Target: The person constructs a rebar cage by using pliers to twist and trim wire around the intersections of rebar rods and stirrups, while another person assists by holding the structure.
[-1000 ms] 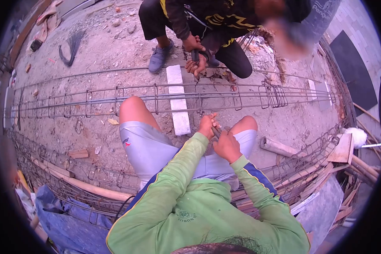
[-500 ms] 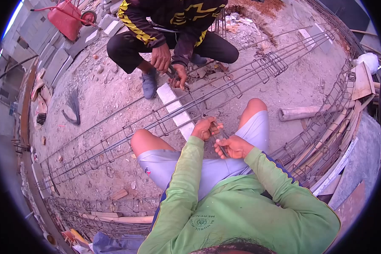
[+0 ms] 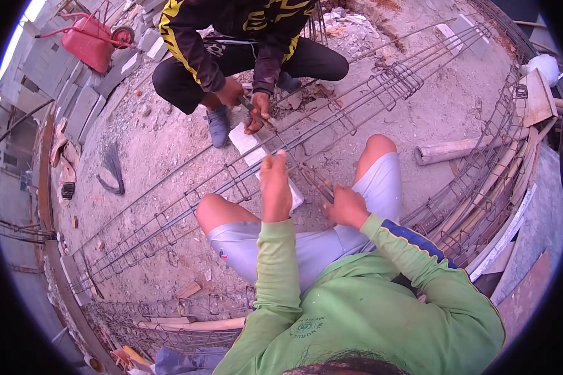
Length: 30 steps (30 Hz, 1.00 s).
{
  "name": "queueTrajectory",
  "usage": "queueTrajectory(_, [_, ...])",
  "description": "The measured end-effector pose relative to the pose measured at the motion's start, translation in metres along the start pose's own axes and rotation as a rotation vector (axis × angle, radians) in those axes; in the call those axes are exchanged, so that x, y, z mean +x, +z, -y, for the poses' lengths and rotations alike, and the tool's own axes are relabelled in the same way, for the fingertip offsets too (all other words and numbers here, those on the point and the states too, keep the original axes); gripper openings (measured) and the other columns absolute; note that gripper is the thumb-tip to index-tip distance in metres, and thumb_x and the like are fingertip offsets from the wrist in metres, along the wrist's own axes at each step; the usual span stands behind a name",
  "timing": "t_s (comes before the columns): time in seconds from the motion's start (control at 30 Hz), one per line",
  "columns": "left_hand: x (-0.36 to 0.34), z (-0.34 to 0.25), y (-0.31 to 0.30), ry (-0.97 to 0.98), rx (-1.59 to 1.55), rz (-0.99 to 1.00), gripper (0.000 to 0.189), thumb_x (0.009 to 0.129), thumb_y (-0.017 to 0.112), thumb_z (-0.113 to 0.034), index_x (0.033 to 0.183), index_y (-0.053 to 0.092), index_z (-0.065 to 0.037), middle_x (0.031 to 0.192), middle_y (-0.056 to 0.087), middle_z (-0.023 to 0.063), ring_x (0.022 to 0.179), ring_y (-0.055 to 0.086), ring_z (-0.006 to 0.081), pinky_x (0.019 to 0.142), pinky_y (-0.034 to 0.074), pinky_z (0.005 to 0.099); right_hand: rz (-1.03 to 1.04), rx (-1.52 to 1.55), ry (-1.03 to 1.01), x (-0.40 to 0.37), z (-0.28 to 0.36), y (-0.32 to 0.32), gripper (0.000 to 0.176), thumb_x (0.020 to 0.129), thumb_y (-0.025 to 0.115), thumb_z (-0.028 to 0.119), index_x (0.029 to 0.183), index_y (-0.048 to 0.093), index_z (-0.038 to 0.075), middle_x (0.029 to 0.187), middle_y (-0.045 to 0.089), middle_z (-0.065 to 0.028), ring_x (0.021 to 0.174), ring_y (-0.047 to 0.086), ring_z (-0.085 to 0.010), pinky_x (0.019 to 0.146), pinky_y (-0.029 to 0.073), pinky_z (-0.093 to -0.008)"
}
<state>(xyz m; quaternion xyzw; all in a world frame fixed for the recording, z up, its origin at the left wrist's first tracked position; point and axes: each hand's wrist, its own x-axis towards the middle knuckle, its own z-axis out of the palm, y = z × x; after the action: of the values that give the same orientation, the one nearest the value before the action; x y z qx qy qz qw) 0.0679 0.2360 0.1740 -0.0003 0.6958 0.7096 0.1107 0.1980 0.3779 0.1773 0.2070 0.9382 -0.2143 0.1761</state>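
A long cage of steel reinforcing bars [image 3: 216, 181] with bent stirrups runs diagonally before me, resting on a pale block [image 3: 244, 143]. My left hand [image 3: 275, 190] reaches to its near bars, fingers pressed together against the steel; anything pinched in them is hidden. In my right hand [image 3: 349, 206] is a pair of pincers [image 3: 319, 184], gripped by the handles, with its jaws pointing at the cage just right of my left hand. Across the cage a squatting co-worker holds a similar tool [image 3: 254, 112] at the far bars.
Wooden planks and another bar cage [image 3: 475, 194] lie to the right, beside a round log [image 3: 447, 151]. More cages lie at lower left. A bundle of dark wire [image 3: 112, 169] rests on the ground. Upper left stand a red wheelbarrow [image 3: 87, 44] and stacked grey blocks.
My left hand has moved forward from near my right hand onto the bars. My right hand has turned the pincers toward the cage. The co-worker's hands have shifted slightly.
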Motion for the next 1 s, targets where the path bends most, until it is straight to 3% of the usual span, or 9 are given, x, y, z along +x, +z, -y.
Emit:
queueTrajectory(0.07, [-0.023,-0.098,-0.025,0.099,-0.35,0.07,0.041,0.099,0.053,-0.019,0.133,0.045,0.004,0.134,0.051,0.0234,0.117,0.059,0.0276,0.097,0.048,0.0368,0.207,0.124,0.05,0.012,-0.007,-0.009,0.036,0.089,0.062,0.021,0.123,0.057,0.01,0.097,0.06,-0.0076,0.07,0.061,-0.0198,0.063,0.05,-0.0347])
queueTrajectory(0.17, [-0.018,-0.127,-0.063,0.148,-0.528,0.103,0.036,0.101,0.05,-0.018,0.129,0.047,0.004,0.129,0.056,0.0233,0.111,0.063,0.0294,0.092,0.052,0.0373,0.949,1.641,0.433,0.03,-0.045,0.005,0.033,0.096,0.06,0.027,0.128,0.056,0.02,0.107,0.061,-0.0009,0.078,0.06,-0.0123,0.061,0.049,-0.0275])
queueTrajectory(0.27, [0.001,-0.112,-0.084,0.117,-0.471,0.029,0.033,0.1,0.05,-0.019,0.125,0.05,0.003,0.116,0.064,0.0205,0.095,0.069,0.0273,0.081,0.057,0.0345,1.108,2.105,0.399,0.022,-0.042,0.032,0.028,0.097,0.06,0.028,0.123,0.058,0.02,0.112,0.061,-0.0017,0.079,0.06,-0.0114,0.062,0.049,-0.0262])
queueTrajectory(0.3, [0.007,-0.097,-0.088,0.023,-0.479,0.009,0.033,0.1,0.051,-0.021,0.125,0.05,0.002,0.116,0.064,0.0202,0.094,0.069,0.0265,0.081,0.057,0.0343,0.952,2.038,0.368,0.007,-0.024,0.022,0.022,0.096,0.062,0.031,0.114,0.059,0.019,0.105,0.063,-0.0013,0.079,0.061,-0.0122,0.062,0.051,-0.0288])
queueTrajectory(0.43, [0.026,-0.005,-0.099,-0.243,-0.447,0.045,0.038,0.097,0.054,-0.026,0.125,0.05,0.0,0.113,0.066,0.0176,0.088,0.068,0.0246,0.075,0.055,0.0321,1.098,1.809,0.387,0.012,-0.008,0.042,0.034,0.089,0.071,0.037,0.11,0.059,0.013,0.083,0.065,-0.0016,0.078,0.065,-0.0149,0.063,0.053,-0.0328])
queueTrajectory(0.63, [0.02,0.042,-0.079,-0.443,-0.291,0.173,0.041,0.098,0.049,-0.02,0.131,0.046,0.004,0.118,0.063,0.0197,0.097,0.066,0.0271,0.081,0.054,0.0331,0.71,1.063,0.326,0.005,0.004,-0.002,0.047,0.078,0.076,0.028,0.114,0.057,0.004,0.086,0.067,-0.0074,0.08,0.067,-0.0171,0.063,0.053,-0.0366])
queueTrajectory(0.67, [0.021,0.034,-0.076,-0.409,-0.199,0.226,0.042,0.099,0.044,-0.013,0.135,0.042,0.008,0.126,0.059,0.0231,0.107,0.064,0.0303,0.088,0.054,0.0347,0.711,1.054,0.319,0.008,0.004,-0.005,0.047,0.078,0.076,0.028,0.114,0.057,0.004,0.086,0.067,-0.0074,0.08,0.067,-0.0171,0.063,0.053,-0.0366])
queueTrajectory(0.97, [0.023,0.052,-0.088,-0.42,-0.297,0.117,0.036,0.098,0.05,-0.025,0.125,0.053,-0.001,0.111,0.067,0.015,0.086,0.068,0.0224,0.074,0.054,0.0318,0.607,1.063,0.249,0.022,-0.011,0.002,0.047,0.078,0.067,0.027,0.114,0.055,-0.001,0.091,0.064,-0.0085,0.071,0.061,-0.0206,0.062,0.051,-0.0358])
queueTrajectory(1.0, [0.023,0.054,-0.087,-0.409,-0.25,0.159,0.036,0.098,0.05,-0.025,0.125,0.053,-0.001,0.111,0.067,0.0148,0.086,0.068,0.0224,0.073,0.054,0.0317,0.994,1.669,0.377,0.026,-0.018,0.006,0.054,0.077,0.067,0.031,0.116,0.053,-0.005,0.089,0.059,-0.0079,0.072,0.058,-0.0206,0.063,0.05,-0.0377])
